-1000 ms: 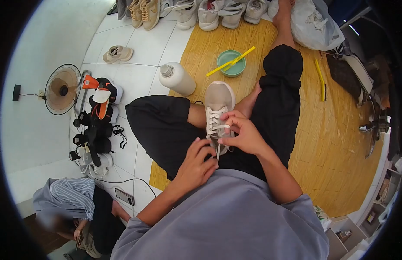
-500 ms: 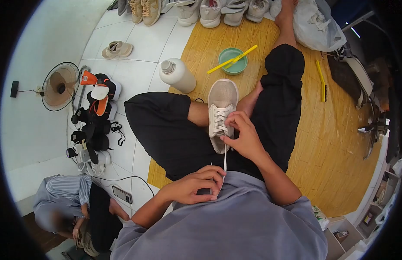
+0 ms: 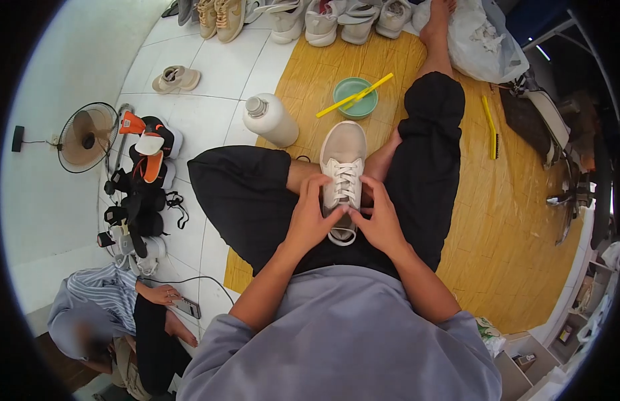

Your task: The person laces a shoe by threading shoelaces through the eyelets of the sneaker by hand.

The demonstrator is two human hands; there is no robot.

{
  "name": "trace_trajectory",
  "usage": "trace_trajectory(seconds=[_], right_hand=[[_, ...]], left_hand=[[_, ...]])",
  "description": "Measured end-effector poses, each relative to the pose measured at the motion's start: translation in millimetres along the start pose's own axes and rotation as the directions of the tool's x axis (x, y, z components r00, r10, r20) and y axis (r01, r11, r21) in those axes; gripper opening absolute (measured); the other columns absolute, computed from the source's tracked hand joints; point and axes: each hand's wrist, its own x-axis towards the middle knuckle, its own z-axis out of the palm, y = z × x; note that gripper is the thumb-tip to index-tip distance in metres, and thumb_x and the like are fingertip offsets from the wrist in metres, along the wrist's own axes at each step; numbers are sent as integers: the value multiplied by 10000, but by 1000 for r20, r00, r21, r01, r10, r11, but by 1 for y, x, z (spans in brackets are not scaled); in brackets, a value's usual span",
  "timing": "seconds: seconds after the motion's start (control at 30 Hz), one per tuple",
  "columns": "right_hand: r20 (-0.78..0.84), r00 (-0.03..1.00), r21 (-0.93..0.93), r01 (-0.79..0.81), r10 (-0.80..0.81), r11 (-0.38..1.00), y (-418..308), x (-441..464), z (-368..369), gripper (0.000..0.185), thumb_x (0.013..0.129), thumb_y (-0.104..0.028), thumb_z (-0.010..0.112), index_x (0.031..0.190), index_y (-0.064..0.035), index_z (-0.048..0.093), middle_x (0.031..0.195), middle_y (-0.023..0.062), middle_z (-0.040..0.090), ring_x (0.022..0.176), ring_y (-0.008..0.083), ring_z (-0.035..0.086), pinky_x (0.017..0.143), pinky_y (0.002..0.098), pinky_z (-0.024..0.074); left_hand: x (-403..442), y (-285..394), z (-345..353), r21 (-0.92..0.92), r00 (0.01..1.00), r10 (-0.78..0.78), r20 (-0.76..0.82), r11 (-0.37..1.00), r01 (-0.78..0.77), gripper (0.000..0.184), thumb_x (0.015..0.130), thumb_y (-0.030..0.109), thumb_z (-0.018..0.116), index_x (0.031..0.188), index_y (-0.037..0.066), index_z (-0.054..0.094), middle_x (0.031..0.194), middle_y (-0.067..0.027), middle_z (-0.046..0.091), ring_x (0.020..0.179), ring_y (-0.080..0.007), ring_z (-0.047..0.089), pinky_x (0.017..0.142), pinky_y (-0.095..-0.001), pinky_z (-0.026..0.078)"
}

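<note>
A beige sneaker (image 3: 344, 142) with a white sole rests between my bent legs, its toe pointing away from me. White shoelaces (image 3: 345, 175) criss-cross its front, and a loop of lace curves over the heel end. My left hand (image 3: 312, 217) grips the left side of the sneaker, thumb at the top of the lacing. On the opposite side my right hand (image 3: 379, 220) grips it the same way. Both thumbs nearly meet above the opening; whether they pinch the lace ends is hidden.
Ahead are a white bottle (image 3: 273, 120) and a green bowl (image 3: 356, 107) with a yellow brush (image 3: 333, 107) across it. Another yellow brush (image 3: 490, 127) lies right. Several shoes (image 3: 286, 20) line the back. A fan (image 3: 88, 137) and a seated person (image 3: 102, 294) are left.
My left hand has moved up from near my lap, where it pulled a lace, to the sneaker's left side. My right hand has shifted slightly down the right side. The seated person's hand reached a phone.
</note>
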Motion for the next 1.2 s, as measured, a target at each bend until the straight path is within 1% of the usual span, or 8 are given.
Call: trace_trajectory(seconds=[0.17, 0.37, 0.5, 0.6, 0.8, 0.93, 1.03, 1.2], right_hand=[[-13, 999, 20, -35, 35, 999, -1, 16, -17, 633, 827, 29, 722, 1423, -9, 509, 1332, 227, 693, 1183, 345, 729, 864, 370, 628], [14, 996, -53, -83, 84, 995, -8, 13, -26, 646, 883, -43, 754, 1452, -11, 449, 1325, 243, 696, 1105, 324, 760, 792, 369, 628], [23, 986, -105, -162, 165, 981, -8, -14, -19, 752, 922, -129, 790, 1528, -38, 355, 1306, 250, 695, 993, 339, 781, 801, 401, 636], [24, 989, -218, -138, 147, 966, -3, -20, -12, 798, 921, -147, 799, 1562, -56, 333, 1214, 242, 718, 845, 339, 774, 760, 426, 622], [63, 989, -438, -90, 131, 895, -17, -23, -13, 708, 940, -117, 758, 1542, -68, 389, 1088, 182, 751, 739, 283, 732, 714, 406, 589], [23, 999, -372, -33, 44, 927, -9, -32, -11, 571, 948, -76, 723, 1469, -60, 490, 1027, 159, 750, 722, 269, 710, 715, 417, 580], [-16, 999, -273, 23, -28, 962, -5, -41, -12, 488, 950, -49, 703, 1412, -49, 546, 981, 140, 738, 753, 255, 700, 725, 406, 578], [-6, 997, -341, 70, -76, 937, -9, -46, -4, 431, 934, -14, 705, 1345, -49, 583, 945, 117, 712, 826, 224, 691, 763, 338, 560]], left_hand=[[12, -12, -6, -30, 996, 7, 87, 1000, -5, 500, 809, -48, 750, 1268, 67, 590, 1380, -137, 608, 1114, -335, 716, 780, -362, 659], [6, 0, -3, -215, 973, -175, 150, 955, 205, 586, 837, 79, 842, 1320, 23, 515, 1443, -223, 545, 1279, -412, 633, 885, -410, 636], [-20, 23, 2, 21, 997, -16, 80, 1000, 14, 761, 800, 154, 903, 1386, 54, 428, 1603, -260, 346, 1415, -484, 495, 1019, -491, 559], [-30, 15, 5, 176, 999, -29, 41, 984, 21, 721, 816, 60, 883, 1375, 28, 428, 1620, -229, 323, 1214, -331, 655, 838, -370, 630], [-38, 6, -25, 21, 944, -275, 184, 961, 276, 643, 857, -56, 749, 1401, 40, 418, 1466, -197, 557, 828, -329, 718, 787, -460, 588], [-47, 11, -47, 168, 906, -199, 374, 975, 145, 420, 905, -81, 595, 1305, 50, 593, 1085, -135, 745, 749, -290, 687, 720, -395, 559], [-43, 26, -81, 5, 801, -86, 592, 995, 103, 364, 887, -87, 530, 1183, 61, 682, 994, -122, 744, 781, -298, 663, 771, -392, 552], [-40, 36, -112, 182, 808, -91, 583, 983, -20, 251, 881, 52, 622, 1122, 81, 689, 959, -95, 689, 987, -288, 636, 1010, -424, 455]])
